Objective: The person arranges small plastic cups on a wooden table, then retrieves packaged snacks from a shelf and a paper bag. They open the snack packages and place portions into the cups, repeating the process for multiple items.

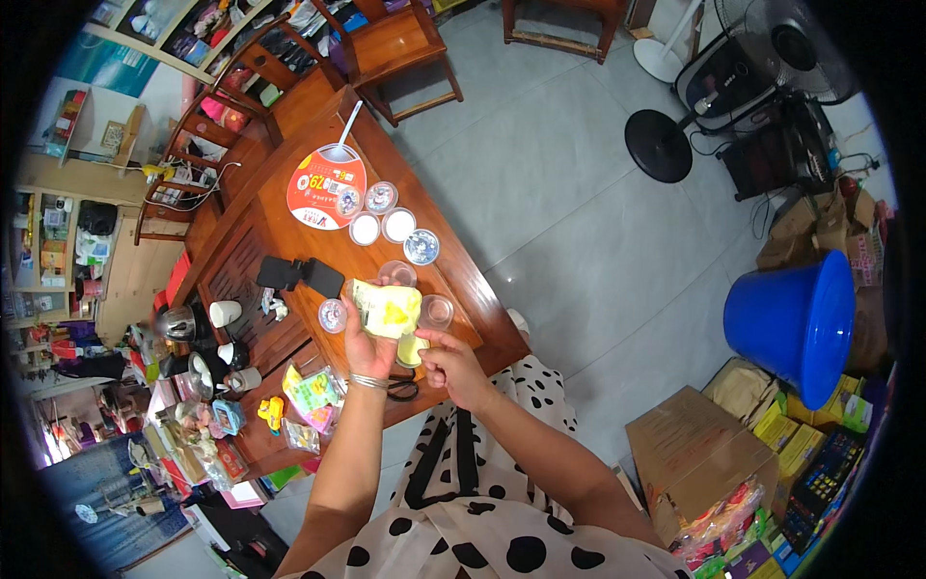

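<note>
My left hand (367,353) holds a soft yellow plastic packet (394,310) over the front of the wooden table. The packet bears writing and a brighter yellow patch. At its lower right corner is my right hand (457,369), index finger reaching to the edge and the other fingers curled. Whether the right hand grips the corner is unclear. Just beneath stands a clear round cup with yellow contents (410,350), partly covered by my hands. Two clear plastic cups, one beside the packet (437,313) and one behind it (398,273), stand close by.
Lidded tubs (421,247) and a red round fan with a white handle (327,187) lie farther back on the wooden table (463,253). A black phone holder (300,275), a white cup (225,313) and packets (312,391) are leftward. A blue bucket (778,326) stands right.
</note>
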`<state>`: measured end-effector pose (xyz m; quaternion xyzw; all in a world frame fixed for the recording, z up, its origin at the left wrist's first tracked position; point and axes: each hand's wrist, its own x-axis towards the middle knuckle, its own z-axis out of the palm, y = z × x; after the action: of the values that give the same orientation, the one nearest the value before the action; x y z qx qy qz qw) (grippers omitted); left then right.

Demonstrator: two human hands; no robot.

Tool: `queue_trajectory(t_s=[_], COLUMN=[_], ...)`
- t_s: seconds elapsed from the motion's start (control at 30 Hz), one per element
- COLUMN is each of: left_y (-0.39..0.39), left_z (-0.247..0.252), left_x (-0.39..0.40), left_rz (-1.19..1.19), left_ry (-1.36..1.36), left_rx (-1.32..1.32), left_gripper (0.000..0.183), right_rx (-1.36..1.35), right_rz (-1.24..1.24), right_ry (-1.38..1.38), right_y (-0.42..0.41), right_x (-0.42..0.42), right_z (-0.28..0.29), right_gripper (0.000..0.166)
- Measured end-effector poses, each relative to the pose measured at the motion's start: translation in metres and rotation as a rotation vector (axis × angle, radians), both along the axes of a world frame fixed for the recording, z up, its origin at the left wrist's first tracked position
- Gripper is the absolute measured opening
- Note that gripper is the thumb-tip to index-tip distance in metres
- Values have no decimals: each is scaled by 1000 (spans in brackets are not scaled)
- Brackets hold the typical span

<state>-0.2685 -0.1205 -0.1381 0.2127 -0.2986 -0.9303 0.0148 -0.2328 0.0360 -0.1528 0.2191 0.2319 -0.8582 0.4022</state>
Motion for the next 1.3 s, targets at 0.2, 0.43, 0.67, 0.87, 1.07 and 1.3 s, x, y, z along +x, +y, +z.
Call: queue_trajectory(t_s=[0.2, 0.43, 0.67, 0.87, 1.07, 1.3], left_y=[7, 13, 9, 3, 3, 15], left_z=[-3, 0, -9, -20, -27, -26], left_x=[-4, -11, -14, -13, -7, 8], left_rz=[8, 16, 21, 30, 32, 11], left_ry=[-17, -22, -57, -106, -128, -224], left_rx=[-74, -125, -191, -239, -286, -443], left_gripper=[48, 50, 50, 55, 54, 55], right_rx=[40, -82, -244, -328, -532, -363], right_rz=[-74, -12, 107, 150, 269, 340], right_ry=[-41, -147, -125, -215, -170, -136], right_y=[-2, 1, 1, -4, -6, -20], right_x=[-6, -22, -34, -37, -41, -33], right_z=[-2, -1, -19, -37, -47, -44], right_gripper=[27, 20, 26, 39, 32, 14])
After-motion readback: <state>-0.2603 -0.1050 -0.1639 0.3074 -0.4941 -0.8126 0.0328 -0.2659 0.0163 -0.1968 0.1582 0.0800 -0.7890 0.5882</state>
